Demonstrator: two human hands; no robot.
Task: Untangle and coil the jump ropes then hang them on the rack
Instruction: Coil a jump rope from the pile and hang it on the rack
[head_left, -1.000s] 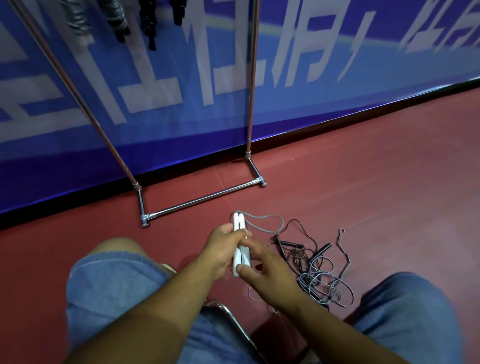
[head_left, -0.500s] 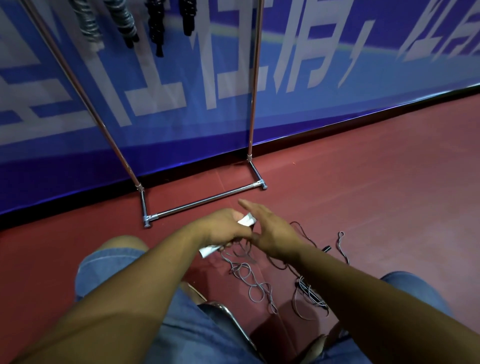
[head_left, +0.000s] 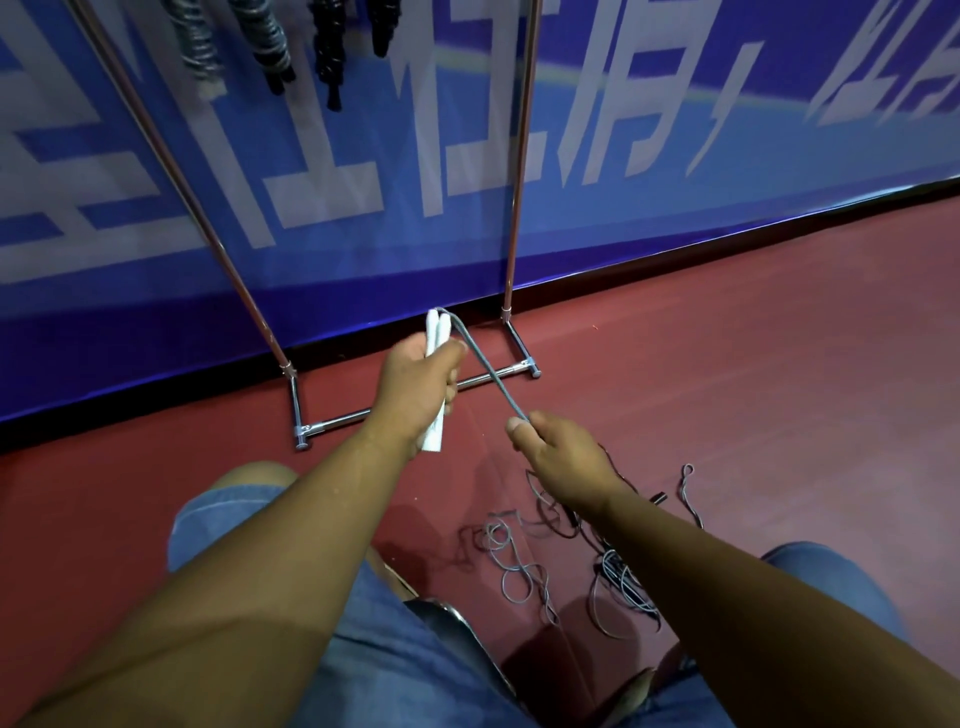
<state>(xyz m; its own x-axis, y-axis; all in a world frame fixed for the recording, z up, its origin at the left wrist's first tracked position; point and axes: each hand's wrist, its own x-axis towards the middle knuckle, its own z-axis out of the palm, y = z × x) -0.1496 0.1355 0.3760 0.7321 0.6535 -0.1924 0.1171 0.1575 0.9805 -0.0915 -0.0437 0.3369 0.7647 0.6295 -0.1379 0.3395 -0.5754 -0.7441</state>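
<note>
My left hand (head_left: 415, 387) is clenched around the two white handles (head_left: 435, 332), held side by side, their tops poking out above my fingers. From those tops the grey cord (head_left: 488, 375) runs taut down to my right hand (head_left: 563, 460), where thumb and forefinger pinch it. Below my right fingers the rest lies on the floor (head_left: 753, 364) in a tangle of ropes (head_left: 618, 577). Beyond my left knuckles stands the rack (head_left: 337, 421), coiled ropes (head_left: 265, 41) hanging from it.
</note>
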